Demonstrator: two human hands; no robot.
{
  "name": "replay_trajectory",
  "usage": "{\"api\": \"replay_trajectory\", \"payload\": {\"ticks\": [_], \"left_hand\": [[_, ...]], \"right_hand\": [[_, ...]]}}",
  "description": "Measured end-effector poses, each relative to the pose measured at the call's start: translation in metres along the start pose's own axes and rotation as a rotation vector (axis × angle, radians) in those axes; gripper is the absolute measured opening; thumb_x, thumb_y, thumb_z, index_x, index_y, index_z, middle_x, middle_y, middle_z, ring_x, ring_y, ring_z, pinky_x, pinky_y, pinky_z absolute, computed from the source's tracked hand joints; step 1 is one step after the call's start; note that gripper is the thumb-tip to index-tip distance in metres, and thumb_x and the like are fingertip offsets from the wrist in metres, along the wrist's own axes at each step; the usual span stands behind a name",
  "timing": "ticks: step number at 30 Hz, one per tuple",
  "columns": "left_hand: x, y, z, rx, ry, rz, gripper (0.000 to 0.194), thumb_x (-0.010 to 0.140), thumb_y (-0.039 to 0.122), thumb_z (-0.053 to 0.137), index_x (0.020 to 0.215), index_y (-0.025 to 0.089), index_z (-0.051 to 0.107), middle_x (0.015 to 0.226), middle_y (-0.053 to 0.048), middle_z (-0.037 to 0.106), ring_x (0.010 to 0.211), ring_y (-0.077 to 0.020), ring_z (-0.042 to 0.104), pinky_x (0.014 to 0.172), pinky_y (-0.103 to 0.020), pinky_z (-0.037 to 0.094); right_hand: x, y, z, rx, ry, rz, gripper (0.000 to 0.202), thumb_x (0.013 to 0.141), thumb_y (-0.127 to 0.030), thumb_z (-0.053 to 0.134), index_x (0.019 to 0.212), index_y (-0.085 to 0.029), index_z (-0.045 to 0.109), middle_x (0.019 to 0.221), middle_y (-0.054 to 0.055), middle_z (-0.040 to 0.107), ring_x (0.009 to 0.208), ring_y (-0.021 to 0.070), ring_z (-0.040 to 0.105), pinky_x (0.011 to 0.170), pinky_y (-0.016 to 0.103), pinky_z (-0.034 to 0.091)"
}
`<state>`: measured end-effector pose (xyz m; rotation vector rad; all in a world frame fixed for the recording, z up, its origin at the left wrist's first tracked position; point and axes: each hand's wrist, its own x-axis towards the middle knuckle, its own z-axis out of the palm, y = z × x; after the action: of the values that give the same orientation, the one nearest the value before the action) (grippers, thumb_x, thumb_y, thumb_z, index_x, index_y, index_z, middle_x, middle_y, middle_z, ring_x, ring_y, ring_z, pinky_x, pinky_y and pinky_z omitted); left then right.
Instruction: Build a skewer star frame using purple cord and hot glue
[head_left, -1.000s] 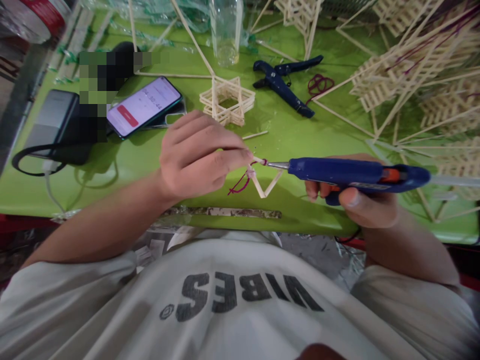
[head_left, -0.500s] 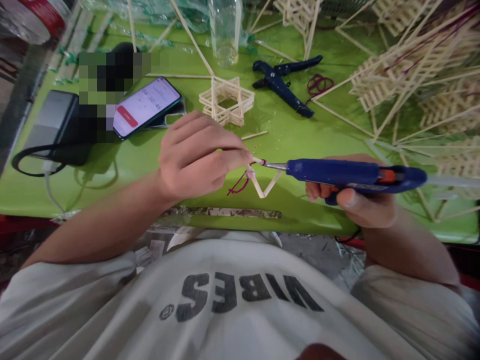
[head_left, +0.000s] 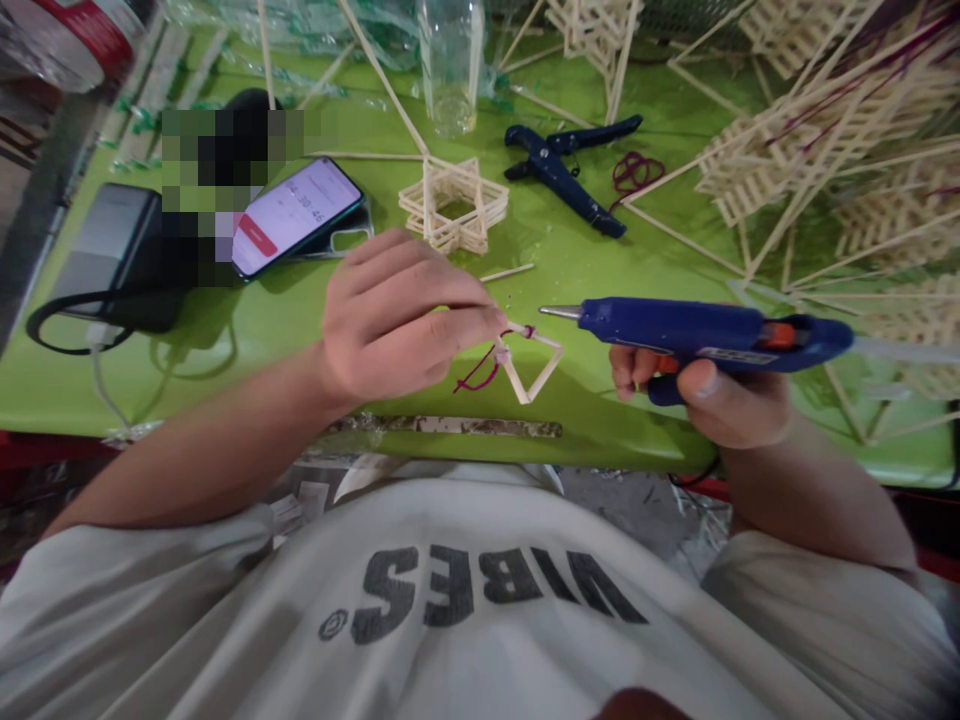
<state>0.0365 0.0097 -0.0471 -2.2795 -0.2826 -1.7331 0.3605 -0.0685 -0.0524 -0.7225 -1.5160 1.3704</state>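
Note:
My left hand pinches the upper left of a small frame of wooden sticks. Dark red string is wound on the frame near my fingertips, and a loose end of it dangles below them. In my right hand is a blue hot glue gun, its metal nozzle pointing left. The nozzle tip stands just above and right of the frame's string-wrapped stick, apart from it. A translucent glue stick juts from the gun's back end.
A star of stacked sticks lies beyond my left hand. Around it are a phone, a power bank, blue cutters, coiled red string and a clear bottle. Stick lattices fill the right side.
The glue gun's nozzle has lifted off the string-wrapped stick and is now slightly up and to the right of it. My left hand keeps its hold on the frame, nearly still.

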Motion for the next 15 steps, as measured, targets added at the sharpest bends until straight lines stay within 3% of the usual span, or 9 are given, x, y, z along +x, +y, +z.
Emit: {"api": "replay_trajectory", "payload": {"ticks": [4, 12, 15], "left_hand": [[0.000, -0.001, -0.001, -0.017, -0.014, 0.008, 0.017, 0.111, 0.028, 0.064, 0.098, 0.026, 0.074, 0.080, 0.000, 0.080, 0.059, -0.0153, 0.070, 0.052, -0.035, 0.048], [-0.006, -0.006, -0.010, 0.052, -0.161, 0.002, 0.026, 0.116, 0.037, 0.056, 0.099, 0.028, 0.073, 0.082, 0.001, 0.080, 0.064, -0.0141, 0.070, 0.058, -0.035, 0.049], [-0.005, -0.004, -0.010, 0.024, -0.114, -0.003, 0.023, 0.116, 0.037, 0.061, 0.099, 0.027, 0.073, 0.084, 0.001, 0.081, 0.064, -0.0142, 0.071, 0.057, -0.034, 0.049]], "right_hand": [[0.002, -0.003, 0.000, -0.028, -0.062, -0.001, 0.022, 0.103, -0.047, 0.079, 0.104, -0.027, 0.089, 0.090, 0.007, 0.078, 0.069, 0.0203, 0.072, 0.056, 0.036, 0.060], [-0.001, -0.004, -0.002, -0.058, -0.083, 0.007, 0.024, 0.101, -0.049, 0.081, 0.105, -0.026, 0.089, 0.088, 0.006, 0.078, 0.073, 0.0224, 0.074, 0.057, 0.037, 0.062], [-0.004, -0.002, -0.006, -0.063, -0.086, 0.014, 0.027, 0.099, -0.052, 0.083, 0.106, -0.027, 0.089, 0.087, 0.007, 0.078, 0.072, 0.0243, 0.074, 0.055, 0.039, 0.061]]}}
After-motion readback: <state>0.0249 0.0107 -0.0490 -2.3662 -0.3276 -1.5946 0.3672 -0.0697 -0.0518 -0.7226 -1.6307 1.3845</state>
